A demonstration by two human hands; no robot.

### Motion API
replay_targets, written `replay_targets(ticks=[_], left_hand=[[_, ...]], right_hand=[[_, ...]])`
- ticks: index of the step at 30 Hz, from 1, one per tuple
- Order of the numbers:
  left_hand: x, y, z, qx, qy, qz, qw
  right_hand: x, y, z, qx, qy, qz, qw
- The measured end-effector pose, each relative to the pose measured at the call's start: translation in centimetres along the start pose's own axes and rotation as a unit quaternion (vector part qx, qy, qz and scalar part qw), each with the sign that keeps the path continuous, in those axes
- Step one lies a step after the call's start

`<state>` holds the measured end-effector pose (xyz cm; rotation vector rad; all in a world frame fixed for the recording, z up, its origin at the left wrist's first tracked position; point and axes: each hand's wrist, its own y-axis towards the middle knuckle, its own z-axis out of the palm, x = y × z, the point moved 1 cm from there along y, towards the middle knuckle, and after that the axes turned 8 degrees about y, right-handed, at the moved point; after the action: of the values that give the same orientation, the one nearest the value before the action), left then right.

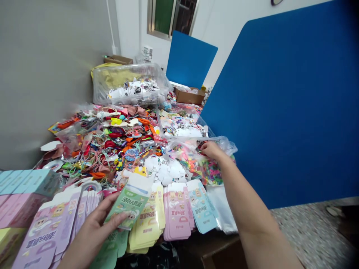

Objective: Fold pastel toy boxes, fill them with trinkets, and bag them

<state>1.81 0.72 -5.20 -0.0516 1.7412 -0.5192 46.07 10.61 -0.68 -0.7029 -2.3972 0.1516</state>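
Observation:
My left hand (105, 220) grips a green printed carton (129, 203) between thumb and fingers, its top flap standing up. Flat green cartons (112, 246) lie beneath it, beside stacks of yellow cartons (148, 228), pink cartons (177, 213) and blue cartons (203, 209). My right hand (211, 149) is at the mouth of a clear plastic bag (226, 144) full of small bright pieces (213, 170). Its fingers are closed together, their tips partly hidden, and I cannot make out what they hold. White paper cutouts (168, 172) sit between the hands.
A heap of colourful trinkets (120, 138) covers the table. Clear bins of cutouts (129, 95) and cards (185, 125) stand behind. Purple cartons (50, 228) and stacked boxes (28, 186) are at left. A large blue panel (286, 104) borders the right side.

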Motion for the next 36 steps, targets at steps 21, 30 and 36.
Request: replay_targets(ticks=[21, 30, 36], left_hand=[[-1.1, 0.4, 0.8, -0.003, -0.008, 0.013, 1.000], [-1.5, 0.4, 2.0, 0.013, -0.108, 0.063, 0.992], [-1.4, -0.1, 0.8, 0.012, -0.119, 0.057, 0.991]], right_hand=[[5.0, -5.6, -0.1, 0.030, 0.304, -0.076, 0.949], [14.4, -16.0, 10.8, 0.186, 0.288, -0.309, 0.887], [15.3, -16.3, 12.0, 0.245, 0.267, -0.316, 0.877]])
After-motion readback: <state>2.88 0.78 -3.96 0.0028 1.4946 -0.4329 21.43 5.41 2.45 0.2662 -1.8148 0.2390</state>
